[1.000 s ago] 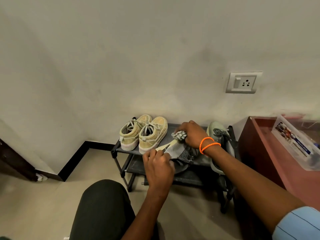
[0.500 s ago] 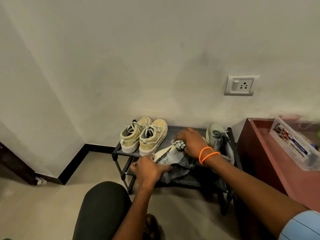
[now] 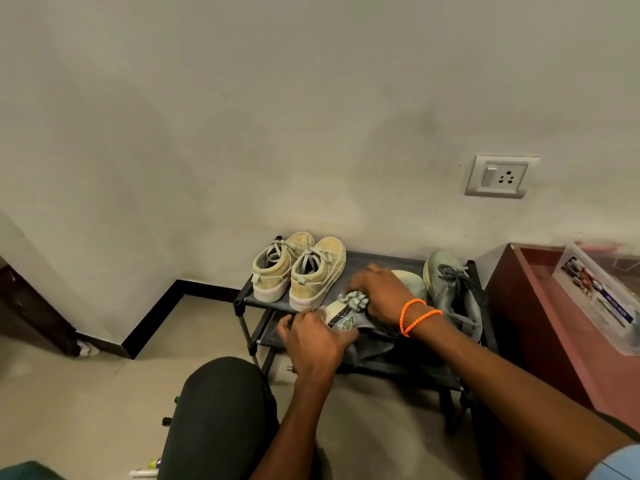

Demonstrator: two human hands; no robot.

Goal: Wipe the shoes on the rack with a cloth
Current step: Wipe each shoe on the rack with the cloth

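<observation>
On rack (image 3: pixel 381 263) front edge, left hand (image 3: pixel 311 344) gripping shoe (image 3: pixel 349 323), right hand (image 3: pixel 379 292) clutching cloth (image 3: pixel 353 299)

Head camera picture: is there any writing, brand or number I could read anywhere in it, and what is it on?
None can be read for certain.
Grey shoe held in the left hand: a green printed mark on its side, too blurred to read.
Clear plastic box on the red-brown cabinet: a label with a white-lettered blue strip, too small to read.
Wall socket: a switch and pin holes, no text visible.
</observation>
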